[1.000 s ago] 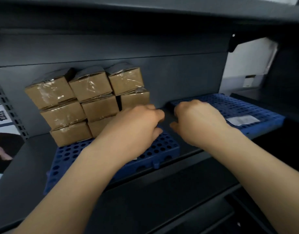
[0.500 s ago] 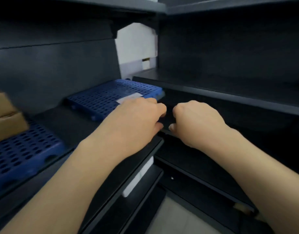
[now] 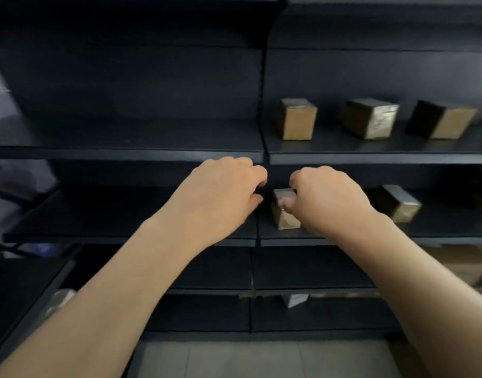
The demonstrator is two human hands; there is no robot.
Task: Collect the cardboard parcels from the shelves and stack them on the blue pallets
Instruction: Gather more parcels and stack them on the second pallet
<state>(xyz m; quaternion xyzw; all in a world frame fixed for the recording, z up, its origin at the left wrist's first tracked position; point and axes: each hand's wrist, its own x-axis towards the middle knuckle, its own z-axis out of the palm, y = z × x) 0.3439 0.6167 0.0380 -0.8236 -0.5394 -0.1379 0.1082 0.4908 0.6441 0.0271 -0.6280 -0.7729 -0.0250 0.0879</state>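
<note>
Beige tiles of the floor point(image 3: 220, 358) lie nearest, low in the view, with both bare forearms reaching out over them towards dark metal shelving. At their ends the left hand point(image 3: 220, 197) hangs in front of the middle shelf point(image 3: 125, 211), its fingers point(image 3: 255, 174) loosely curled and holding nothing. The right hand point(image 3: 327, 203) is just beside it, fingers point(image 3: 299, 177) curled in the same slack way. It is held in front of the nearest cardboard parcel point(image 3: 285, 221), which stands on the middle shelf close to its front edge. The thumb overlaps that parcel's face, but no grip shows, and I cannot tell whether it touches. Further right on the same shelf a second parcel point(image 3: 400, 204) sits turned at an angle, well apart from the first. Beyond and above, the upper shelf point(image 3: 125, 137) carries a left parcel point(image 3: 295, 121), a middle parcel point(image 3: 370, 118) and a right parcel point(image 3: 443, 120) in a spaced row. The left halves of both shelves show no parcels. No blue pallet is in view, so how many parcels are already stacked cannot be judged. At least five remain to be collected, and the step in hand looks like the reach for the nearest one, with its lift and carry not yet begun.
</note>
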